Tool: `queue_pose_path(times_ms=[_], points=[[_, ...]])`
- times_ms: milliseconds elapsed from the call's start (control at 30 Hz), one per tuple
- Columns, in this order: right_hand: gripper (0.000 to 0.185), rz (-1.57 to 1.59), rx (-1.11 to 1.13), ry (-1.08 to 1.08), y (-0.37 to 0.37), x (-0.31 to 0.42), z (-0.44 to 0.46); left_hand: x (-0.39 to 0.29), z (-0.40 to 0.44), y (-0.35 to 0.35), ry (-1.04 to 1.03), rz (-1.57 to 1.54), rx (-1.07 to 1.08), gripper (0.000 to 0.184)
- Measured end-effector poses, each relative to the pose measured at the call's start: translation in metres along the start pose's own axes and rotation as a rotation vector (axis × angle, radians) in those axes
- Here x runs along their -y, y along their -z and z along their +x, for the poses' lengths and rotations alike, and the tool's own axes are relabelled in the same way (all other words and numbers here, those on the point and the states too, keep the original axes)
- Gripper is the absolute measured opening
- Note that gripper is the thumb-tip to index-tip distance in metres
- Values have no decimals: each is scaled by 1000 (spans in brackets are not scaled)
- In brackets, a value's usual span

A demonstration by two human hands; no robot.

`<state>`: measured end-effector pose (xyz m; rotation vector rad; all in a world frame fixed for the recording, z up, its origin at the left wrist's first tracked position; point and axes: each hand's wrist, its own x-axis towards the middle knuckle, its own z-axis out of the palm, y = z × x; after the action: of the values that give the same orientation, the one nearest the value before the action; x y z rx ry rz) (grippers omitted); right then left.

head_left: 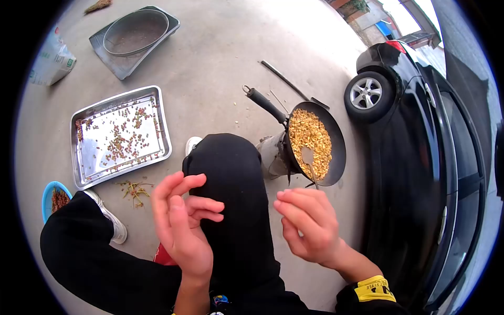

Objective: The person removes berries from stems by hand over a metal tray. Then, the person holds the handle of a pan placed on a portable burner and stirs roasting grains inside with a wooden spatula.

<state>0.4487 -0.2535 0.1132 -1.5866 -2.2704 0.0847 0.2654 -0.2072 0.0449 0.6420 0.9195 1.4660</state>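
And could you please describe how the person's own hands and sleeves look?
Both the left hand and the right hand are ungloved. The right sleeve is black with a yellow band carrying black lettering. The left sleeve is barely in view.

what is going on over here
A person's left hand is raised, loosely open, with nothing visible in it. The right hand is curled near the spoon; whether it's gripping is unclear. The spoon sits on yellow bits in the pan. A tray with scattered smaller pieces is on the floor.
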Motion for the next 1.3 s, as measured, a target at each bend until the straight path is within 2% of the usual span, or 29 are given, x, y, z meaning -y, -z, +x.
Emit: queue_pose_path(times_ms=[100,167,233,267,333,367,433,500,533,567,633,700,767,833,900,933,1000,1033,1100,1133,1200,1233,1300], points=[[22,49,-123,-411,3,-81,30,16,-8,-13,-161,188,-72,33],[29,20,-51,-431,-12,-135,53,24,-8,-18,-243,271,-51,33],[31,-169,-133,-211,-43,-165,77,27,-4,-24,-320,347,-41,33],[31,-159,-138,-226,-46,-170,81,26,-2,-26,-310,366,-73,33],[31,-244,35,-323,-46,-173,77,18,2,-33,-301,410,-138,30],[29,-234,0,-411,-41,-168,59,16,3,-32,-291,413,-131,30],[28,-302,-73,-495,-27,-153,-1,14,12,-28,-359,586,-202,25],[33,-371,-42,-720,-27,-135,-73,6,24,-51,-387,591,-176,23],[35,-370,7,-854,-28,-128,-97,-2,33,-77,-418,443,-88,22],[35,-368,0,-864,-31,-127,-107,-8,43,-104,-451,293,-2,21],[38,-93,-14,-1069,-36,-127,-117,-18,59,-157,-476,333,296,19],[39,-137,-72,-1054,-39,-135,-114,-1,85,-204,-583,514,553,17],[35,-284,8,-964,-39,-141,-112,41,123,-228,-762,804,707,14],[33,-303,50,-966,-41,-141,-112,93,155,-228,-881,1020,780,13],[22,-334,20,-910,-46,-147,-117,129,183,-208,-1030,1421,943,17],[22,-334,25,-911,-40,-150,-116,136,189,-197,-1025,1421,944,17],[16,-315,-96,-924,-12,-156,-113,145,196,-174,-884,1744,1085,21],[16,-318,-94,-923,1,-165,-115,140,201,-172,-883,1741,1084,21],[12,-213,-44,-882,32,-184,-119,127,215,-174,-457,2029,1313,33],[13,-246,58,-956,52,-185,-115,124,222,-173,-454,2020,1314,33],[18,-231,216,-1112,88,-185,-108,125,230,-166,-238,1856,1316,33],[21,-184,267,-1190,100,-187,-109,124,228,-165,-222,1846,1319,33],[25,-166,279,-1167,105,-198,-116,125,225,-163,-308,1845,1312,33]])
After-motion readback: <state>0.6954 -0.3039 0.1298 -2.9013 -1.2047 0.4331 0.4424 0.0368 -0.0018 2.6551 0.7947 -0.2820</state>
